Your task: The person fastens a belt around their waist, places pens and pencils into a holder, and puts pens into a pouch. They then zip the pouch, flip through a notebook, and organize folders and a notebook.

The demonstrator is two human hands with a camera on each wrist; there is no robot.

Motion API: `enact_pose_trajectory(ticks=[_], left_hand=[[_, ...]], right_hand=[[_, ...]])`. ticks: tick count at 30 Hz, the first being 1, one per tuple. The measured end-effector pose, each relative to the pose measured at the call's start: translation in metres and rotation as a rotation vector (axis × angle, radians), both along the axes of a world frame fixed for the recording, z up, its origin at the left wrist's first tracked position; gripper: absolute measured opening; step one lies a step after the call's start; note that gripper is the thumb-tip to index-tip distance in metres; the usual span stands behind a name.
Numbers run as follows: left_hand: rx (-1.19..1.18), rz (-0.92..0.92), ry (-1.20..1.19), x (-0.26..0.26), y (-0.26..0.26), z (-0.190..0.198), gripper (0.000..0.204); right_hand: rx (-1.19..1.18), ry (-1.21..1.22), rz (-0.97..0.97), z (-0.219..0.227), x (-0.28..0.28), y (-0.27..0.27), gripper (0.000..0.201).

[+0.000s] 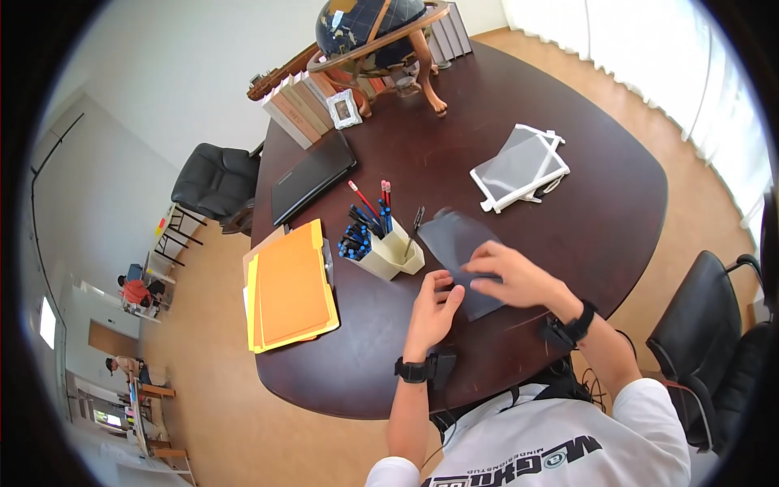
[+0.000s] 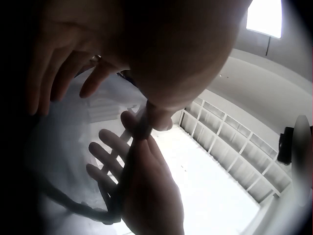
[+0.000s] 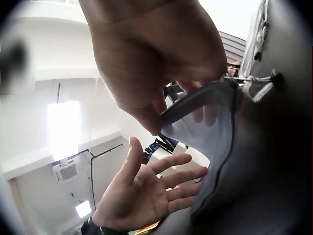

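On the near side of the desk lies a translucent pouch with dark edging (image 1: 456, 235). My right hand (image 1: 515, 276) pinches the dark-edged rim of this pouch between thumb and fingers; the right wrist view shows that rim (image 3: 195, 97) lifted and bowed. Beside the lifted rim is my left hand (image 1: 432, 315), its fingers extended and the palm (image 3: 149, 198) facing the pouch. In the left wrist view, the left fingers (image 2: 63, 78) hang straight over the clear sheet, and the right hand (image 2: 151, 191) shows behind the dark edge.
A cream pen holder (image 1: 393, 256) full of pens and pencils stands just left of the pouch. Orange and yellow folders (image 1: 292, 284) lie further left, with a black laptop (image 1: 312, 178) behind. White-edged pouches (image 1: 519, 170) lie at the right. A globe (image 1: 369, 28) stands at the back.
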State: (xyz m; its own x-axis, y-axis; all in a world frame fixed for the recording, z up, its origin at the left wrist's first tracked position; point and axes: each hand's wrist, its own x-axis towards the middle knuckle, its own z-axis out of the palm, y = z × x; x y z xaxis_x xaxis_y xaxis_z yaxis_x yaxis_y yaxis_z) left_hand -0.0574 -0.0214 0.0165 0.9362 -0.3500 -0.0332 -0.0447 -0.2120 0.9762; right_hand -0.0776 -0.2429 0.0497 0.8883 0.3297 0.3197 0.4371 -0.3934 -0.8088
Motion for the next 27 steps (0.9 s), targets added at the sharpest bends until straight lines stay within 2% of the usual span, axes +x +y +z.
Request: enact_pose_trajectory(ticks=[3,4,8,11,13,16,17,19,22,25,27], left_hand=[[-0.247,-0.064,0.136,-0.010,-0.004,0.010,0.041],[-0.238,-0.013,0.103,-0.016,-0.007,0.016,0.032],[-0.346,0.031,0.147,-0.018,-0.003,0.010,0.022],[-0.517,0.103,0.194,-0.026,0.004,0.009,0.019],[-0.625,0.136,0.209,-0.033,0.008,0.015,0.020],[-0.685,0.201,0.289,-0.045,0.009,0.027,0.015],[-0.621,0.251,0.257,-0.047,0.010,0.026,0.011],[-0.492,0.344,0.194,-0.049,0.010,0.026,0.008],[-0.501,0.706,-0.098,-0.050,0.007,0.023,0.015],[-0.324,0.679,-0.210,-0.051,0.018,0.035,0.016],[-0.141,0.584,-0.269,-0.045,0.035,0.020,0.013]], right_hand=[[-0.216,-0.212,0.015,0.014,-0.023,0.012,0.036],[-0.246,-0.267,-0.001,0.012,-0.028,0.016,0.036],[-0.286,-0.257,0.033,0.022,-0.042,0.023,0.035],[-0.316,-0.516,-0.066,0.048,-0.052,0.024,0.030],[-0.364,-0.602,-0.186,0.062,-0.058,0.022,0.026],[-0.354,-0.522,-0.192,0.043,-0.053,0.010,0.022],[-0.338,-0.459,-0.168,0.035,-0.051,0.005,0.021],[-0.348,-0.511,-0.133,0.035,-0.045,-0.001,0.020],[-0.345,-0.557,-0.131,0.039,-0.040,-0.005,0.018],[-0.300,-0.534,-0.088,0.037,-0.034,-0.006,0.018],[-0.269,-0.523,-0.065,0.036,-0.030,-0.002,0.017]])
